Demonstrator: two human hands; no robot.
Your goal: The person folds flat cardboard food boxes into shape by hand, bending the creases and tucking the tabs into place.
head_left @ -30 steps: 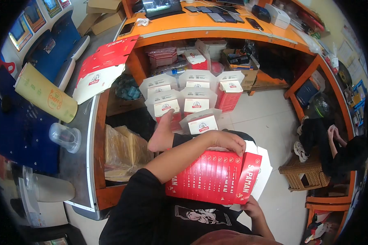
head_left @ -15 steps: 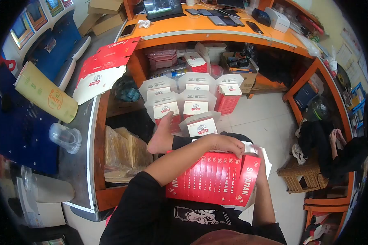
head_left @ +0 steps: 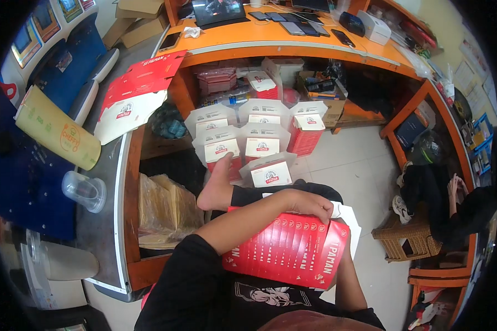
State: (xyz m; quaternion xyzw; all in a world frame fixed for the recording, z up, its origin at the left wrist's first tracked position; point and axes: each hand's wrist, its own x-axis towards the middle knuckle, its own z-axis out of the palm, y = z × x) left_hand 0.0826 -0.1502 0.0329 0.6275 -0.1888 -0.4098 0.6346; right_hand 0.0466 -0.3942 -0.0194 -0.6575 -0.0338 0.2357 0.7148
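Observation:
A row of red folded cartons with white "PAMAN" lettering rests on my lap, pressed side by side. My left hand reaches across from the left, its fingers curled over the top edge near the right end of the row. At that end the outermost carton stands slightly fanned out from the others. A white flap sticks out behind it. My right hand is at the right side behind this carton; its fingers are hidden.
Several red-and-white boxes with raised lids stand on the floor ahead. Flat carton sheets, a yellow cup and a clear plastic cup lie on the left counter. Phones crowd the orange desk. Another person sits right, near a wicker stool.
My right hand has moved down from the upper right corner to behind the outermost carton. That carton now leans closer to the row, which has tilted and sunk slightly.

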